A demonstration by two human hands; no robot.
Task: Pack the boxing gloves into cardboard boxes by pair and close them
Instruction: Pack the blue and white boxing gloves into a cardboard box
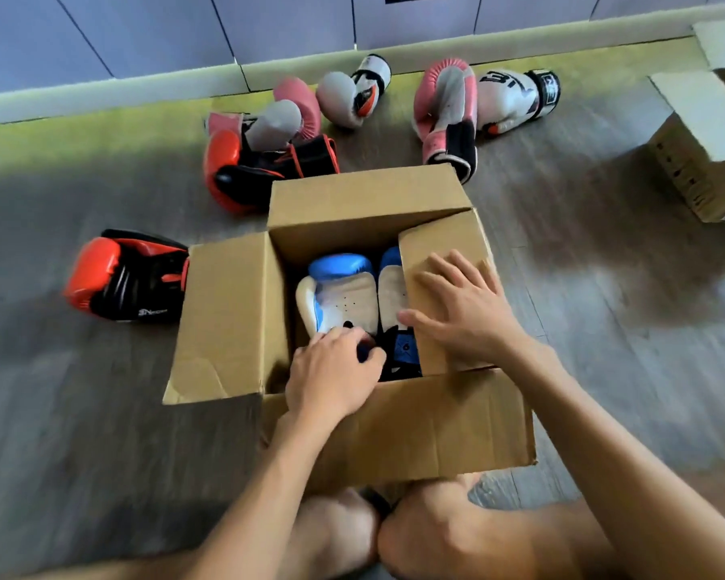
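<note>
An open cardboard box [415, 429] stands on the floor in front of my knees. Two blue-and-white boxing gloves [344, 295] lie side by side inside it. My left hand [331, 378] reaches into the box, its curled fingers on the dark cuff of the left glove. My right hand [461, 307] lies flat with spread fingers on the box's right flap [436, 249], which leans inward over the right glove. The left flap [227, 316] lies folded outward.
A red-and-black glove [126, 278] lies left of the box, another [243, 173] behind it. Pink-and-grey gloves [289, 115] [446, 110] and white gloves [352, 94] [515, 98] lie further back near the wall. More cardboard boxes [704, 148] stand at the right.
</note>
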